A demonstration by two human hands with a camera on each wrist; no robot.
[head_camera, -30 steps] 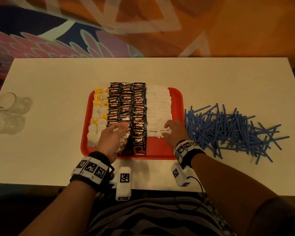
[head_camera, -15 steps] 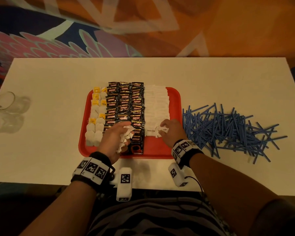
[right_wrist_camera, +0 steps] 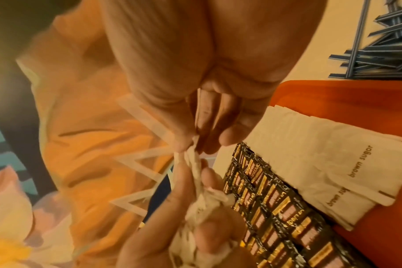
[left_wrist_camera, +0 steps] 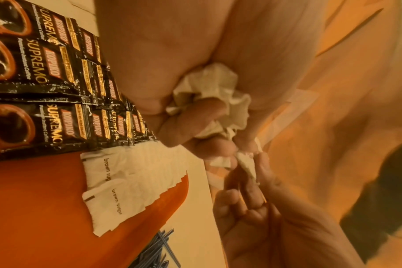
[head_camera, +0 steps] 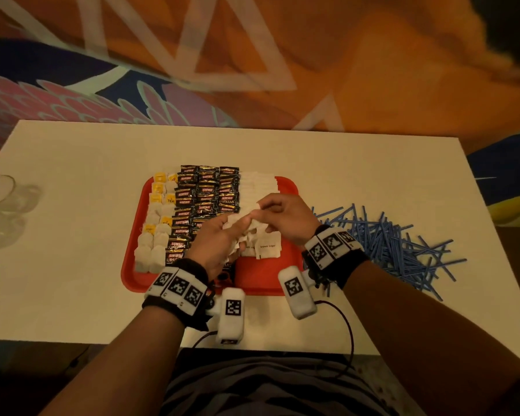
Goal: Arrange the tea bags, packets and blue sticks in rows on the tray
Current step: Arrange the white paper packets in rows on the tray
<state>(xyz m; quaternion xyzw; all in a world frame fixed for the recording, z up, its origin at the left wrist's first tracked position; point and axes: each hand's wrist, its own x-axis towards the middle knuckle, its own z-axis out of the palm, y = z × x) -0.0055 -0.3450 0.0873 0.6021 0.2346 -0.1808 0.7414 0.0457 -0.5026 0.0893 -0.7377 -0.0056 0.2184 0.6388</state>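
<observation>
White worktop point(head_camera: 72, 265), patterned orange floor beyond.
Tray point(head_camera: 132, 274) near front edge; sticks point(head_camera: 387, 244) right; left hand point(head_camera: 219, 244) clutches packets point(left_wrist_camera: 213, 87), right hand point(head_camera: 285, 217) pinches one.

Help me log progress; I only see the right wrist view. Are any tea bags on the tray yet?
Observer: Yes. Tea bags lie in two columns along the left edge of the tray, beside the black coffee packets.
Operator: And the whole stick pile?
Observer: The blue sticks lie in a loose heap on the table, right of the tray; none are on it.
Operator: Anything else on the table?
Observer: Clear glasses at its far left end.
</observation>
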